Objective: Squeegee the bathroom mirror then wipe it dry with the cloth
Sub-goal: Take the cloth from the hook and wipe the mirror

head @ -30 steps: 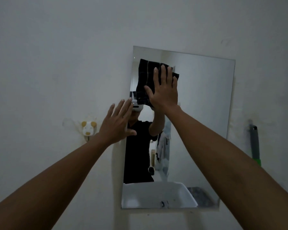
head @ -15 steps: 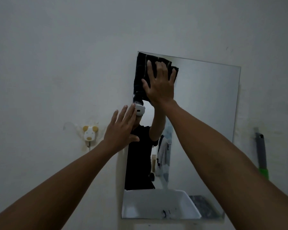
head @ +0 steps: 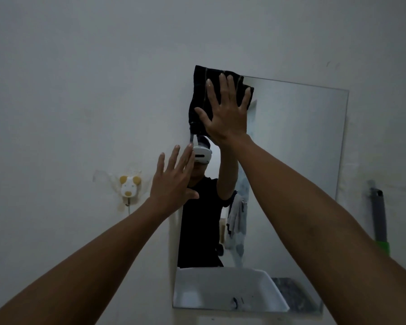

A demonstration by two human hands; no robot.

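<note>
So right now the right hand (head: pixel 225 113) is flat and spread wide, palm pressing the cloth (head: pixel 202 95) against the mirror (head: pixel 295 160) at its top left corner. It's not really gripping anything, just pinning the cloth to the glass, and the cloth's top edge pokes a bit past the mirror's top edge. The left hand (head: pixel 174 177) is open too, fingers splayed, holding nothing, sitting by the mirror's left edge about halfway down. Can't tell if it's actually touching the wall or glass.

The cloth looks like a soft, limp dark towel folded over a few times, light, probably grips the glass okay when you push on it. Since it's only held by palm pressure, my guess is it bunches or slips out if the pressure drops, so keep the fingers spread over the middle of the fold.

The mirror's rigid, slick and breakable, so even pressure seems smart. The squeegee (head: pixel 379 216) looks to be hanging on the wall just off the mirror's right edge.
</note>
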